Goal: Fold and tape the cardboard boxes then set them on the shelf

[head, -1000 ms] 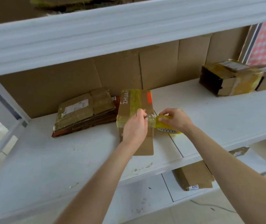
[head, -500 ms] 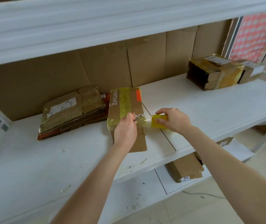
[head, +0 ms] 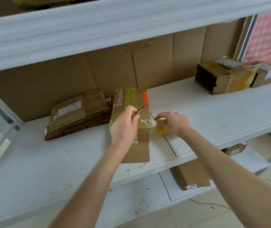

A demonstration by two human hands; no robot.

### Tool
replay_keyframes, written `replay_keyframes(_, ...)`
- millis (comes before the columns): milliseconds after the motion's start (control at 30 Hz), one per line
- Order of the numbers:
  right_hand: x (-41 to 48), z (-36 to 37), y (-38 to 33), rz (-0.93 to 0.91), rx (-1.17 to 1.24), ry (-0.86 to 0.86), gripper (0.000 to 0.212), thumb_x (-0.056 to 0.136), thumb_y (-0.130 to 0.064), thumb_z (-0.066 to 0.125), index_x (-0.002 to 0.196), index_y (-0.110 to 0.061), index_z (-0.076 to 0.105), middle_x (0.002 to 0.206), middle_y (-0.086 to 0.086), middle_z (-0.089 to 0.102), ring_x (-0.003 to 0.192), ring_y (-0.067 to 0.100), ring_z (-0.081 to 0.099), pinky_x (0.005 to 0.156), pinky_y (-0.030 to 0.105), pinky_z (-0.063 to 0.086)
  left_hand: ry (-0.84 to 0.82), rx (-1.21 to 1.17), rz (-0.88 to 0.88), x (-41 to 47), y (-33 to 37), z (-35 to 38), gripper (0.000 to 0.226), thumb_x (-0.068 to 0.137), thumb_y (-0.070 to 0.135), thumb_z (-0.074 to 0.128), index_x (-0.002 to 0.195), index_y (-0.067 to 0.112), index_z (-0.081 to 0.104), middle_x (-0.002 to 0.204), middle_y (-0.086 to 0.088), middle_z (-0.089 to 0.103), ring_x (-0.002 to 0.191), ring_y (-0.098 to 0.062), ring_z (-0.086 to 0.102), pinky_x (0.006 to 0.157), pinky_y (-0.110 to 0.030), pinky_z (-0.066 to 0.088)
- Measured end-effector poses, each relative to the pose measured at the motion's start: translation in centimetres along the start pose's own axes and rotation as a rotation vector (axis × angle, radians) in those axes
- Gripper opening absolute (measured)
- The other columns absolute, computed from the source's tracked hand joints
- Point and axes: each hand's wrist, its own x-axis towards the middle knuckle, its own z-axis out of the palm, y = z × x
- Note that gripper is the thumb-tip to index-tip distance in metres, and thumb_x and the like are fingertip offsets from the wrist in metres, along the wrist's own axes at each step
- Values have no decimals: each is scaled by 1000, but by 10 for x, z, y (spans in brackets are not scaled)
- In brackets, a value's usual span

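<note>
Working on a box lying mid-shelf, front flap flat toward the shelf edge, just right of a flat stack and well apart from the taped boxes at the far right. Looks like the cut that frees a laid strip from the roll. To do it well: hold the tape taut between box edge and roll, drawing the roll slightly away; bring the tool to the strip close to the box's right side, so as to leave only a short tail; cut straight across, not at a slant; then press the tail down round the side before letting go. Mind the fingers near the strip, and avoid letting slack tape fold back onto itself. As for pose: left hand palm-down over the box's near half, fingers curled round a thin metal tool, perhaps scissors or a blade, too small to tell, tip pointing up and right over the box top, not yet at the strip. Right hand just beside the box's right edge, fingers curled over the yellow roll, gripping it low near the shelf. Both forearms reaching in from below, left nearly straight ahead, right angled in from the right.
</note>
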Motion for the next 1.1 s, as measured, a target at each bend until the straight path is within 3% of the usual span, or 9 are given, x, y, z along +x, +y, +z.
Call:
replay_keyframes(67,1,0,-2,5,-1,-2,19,93,-45,53,110,-45,62,115,-3,61,90,15,43,71,28,39,-21,45,5,-4,6,5,15,94,20,57,109,21,56,94,9,63,76,-8,58,56,-24,43)
replay_keyframes(167,1,0,-3,45,53,-7,19,92,-47,54,110,-45,62,115,0,61,92,18,49,72,28,40,-40,1,-90,-8,5,11,25,96,15,53,120,15,60,106,-1,63,88,-17,60,69,-31,48)
replay_keyframes(367,4,-6,1,15,158,-49,34,89,-42,62,122,-37,58,118,1,59,111,21,51,78,28,37,-113,-34,-84,-1,-8,13,26,94,13,57,119,9,64,114,-2,57,93,-8,51,80,-19,41)
replay_keyframes(500,1,-9,14,-8,151,-80,31,86,-46,63,116,-37,60,117,-2,59,113,19,50,79,29,37,-134,-73,14,-22,-12,23,29,89,3,61,116,9,67,120,-4,65,117,-19,55,104,-34,40)
replay_keyframes(567,0,-9,16,-9,159,-71,32,84,-50,64,114,-39,61,116,-3,60,113,19,52,81,31,41,-141,-106,55,-25,-20,24,32,88,-2,61,118,7,66,124,-4,64,124,-14,50,111,-39,34)
replay_keyframes(667,-3,-10,16,-24,181,-104,37,83,-50,65,119,-40,59,120,-1,60,116,19,51,85,33,42,-187,-156,44,-15,-31,21,33,88,-5,58,119,5,64,127,-4,61,125,-9,45,113,-39,31)
replay_keyframes(833,-6,-7,8,27,81,-64,41,89,-52,57,128,-41,50,123,4,57,110,24,55,78,31,40,-306,-166,8,9,-40,23,31,88,-6,59,118,2,64,127,-6,61,129,-18,48,114,-34,30)
replay_keyframes(933,-7,-2,-1,62,-15,-27,38,92,-52,51,129,-41,48,122,6,58,108,28,57,79,32,40,-314,-161,2,11,-48,25,33,87,-5,60,118,5,65,127,-3,62,127,-14,49,112,-26,31)
replay_keyframes(1100,-3,3,-14,109,-103,-16,33,95,-50,47,127,-44,46,119,4,59,104,28,58,73,31,39,-328,-174,-34,11,-55,23,36,87,-4,61,121,7,63,129,-1,60,129,-12,47,112,-27,31)
